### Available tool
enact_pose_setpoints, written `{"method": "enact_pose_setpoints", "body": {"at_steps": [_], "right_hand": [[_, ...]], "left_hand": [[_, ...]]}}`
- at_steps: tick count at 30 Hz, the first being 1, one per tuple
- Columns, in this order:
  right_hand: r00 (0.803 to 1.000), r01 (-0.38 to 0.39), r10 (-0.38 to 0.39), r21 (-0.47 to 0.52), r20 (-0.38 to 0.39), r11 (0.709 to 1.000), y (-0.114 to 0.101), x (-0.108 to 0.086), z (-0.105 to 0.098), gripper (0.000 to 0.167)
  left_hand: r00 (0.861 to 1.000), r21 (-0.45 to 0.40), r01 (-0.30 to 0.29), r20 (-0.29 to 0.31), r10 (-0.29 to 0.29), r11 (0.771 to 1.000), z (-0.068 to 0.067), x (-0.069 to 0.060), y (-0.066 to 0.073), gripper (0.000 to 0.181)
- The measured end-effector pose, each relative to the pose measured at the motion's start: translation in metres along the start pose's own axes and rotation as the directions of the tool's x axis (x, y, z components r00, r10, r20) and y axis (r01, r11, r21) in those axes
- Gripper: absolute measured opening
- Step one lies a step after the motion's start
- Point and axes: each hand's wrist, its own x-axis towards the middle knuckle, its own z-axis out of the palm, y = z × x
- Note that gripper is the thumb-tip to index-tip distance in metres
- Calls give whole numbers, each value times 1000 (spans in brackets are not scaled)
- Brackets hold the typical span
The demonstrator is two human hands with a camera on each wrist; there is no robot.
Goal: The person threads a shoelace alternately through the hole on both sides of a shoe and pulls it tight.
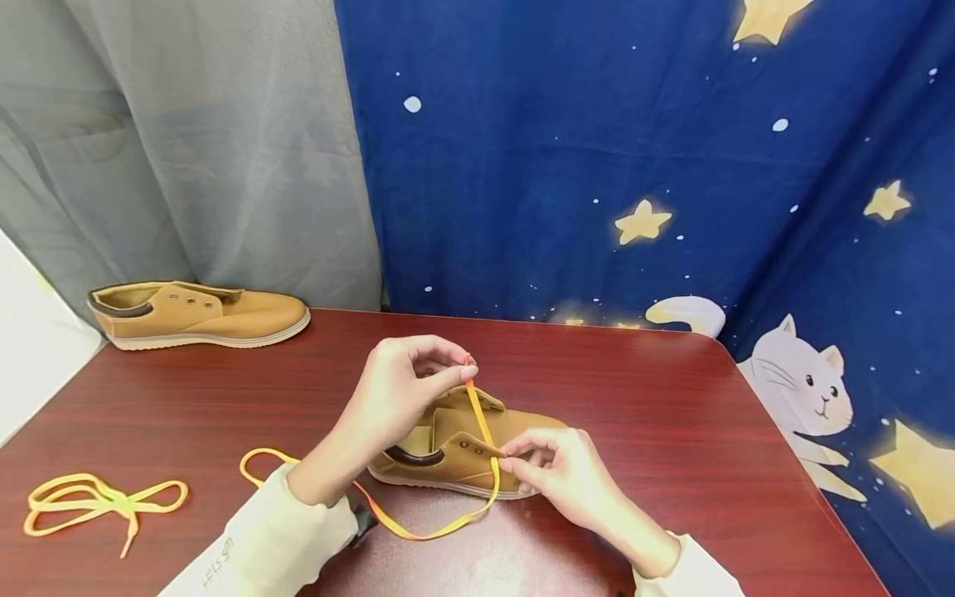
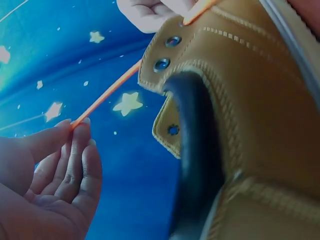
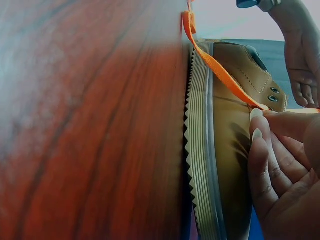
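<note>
A tan shoe [image 1: 455,464] stands on the table, toe to the right. An orange-yellow lace [image 1: 481,414] runs through the eyelet nearest the toe on its near flap. My left hand [image 1: 395,390] pinches the lace's tip above the shoe; in the left wrist view this hand [image 2: 60,175] holds the lace [image 2: 105,98] taut. Beside that eyelet my right hand [image 1: 567,477] has thumb and finger pinched at the flap's edge, and in the right wrist view this hand [image 3: 285,160] is against the shoe [image 3: 232,150] where the lace [image 3: 225,75] enters.
Another tan shoe [image 1: 224,319], without a lace, stands at the table's back left. A looped yellow lace [image 1: 104,503] lies at the front left. The lace's loose part curves over the red-brown table [image 1: 671,398] before the shoe. Curtains hang behind.
</note>
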Motion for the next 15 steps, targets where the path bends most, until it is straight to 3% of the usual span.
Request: {"method": "enact_pose_setpoints", "body": {"at_steps": [6, 11, 15], "right_hand": [[1000, -14, 14, -8, 8, 1000, 0, -1, 0, 6], [1000, -14, 14, -10, 7, 1000, 1, 0, -1, 7], [1000, -3, 3, -22, 2, 1000, 3, 0, -1, 7]], "left_hand": [[998, -6, -15, 61, 15, 1000, -8, 11, 11, 7], [989, -84, 29, 147, -16, 996, -18, 23, 21, 12], [982, -77, 63, 180, -48, 995, -30, 31, 28, 14]]}}
